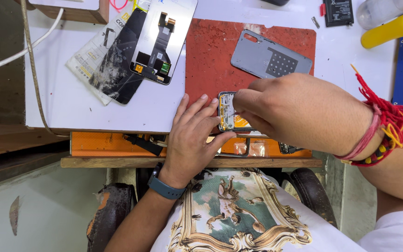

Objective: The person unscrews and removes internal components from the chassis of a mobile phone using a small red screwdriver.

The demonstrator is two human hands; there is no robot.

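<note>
Closest to the lens, the right hand [299, 112] pinches down on the opened phone body [229, 112] lying at the near edge of the red mat [211, 51]. Left hand [192, 135] lies flat, fingers steadying the phone's side. Beneath the tabletop, an orange tray [89, 143] holds small parts, indistinct.

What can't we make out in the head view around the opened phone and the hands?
- Opened phone: most of it hidden under the right hand; only its left end shows.
- Right fingertips: whether they pinch a tool or part, too small to tell.
- Left hand: its palm covers the red mat edge beneath.
- Yellow bottle and black battery: cut off by the top edge.
- Parts on the orange shelf: shadowed, unclear.
</note>
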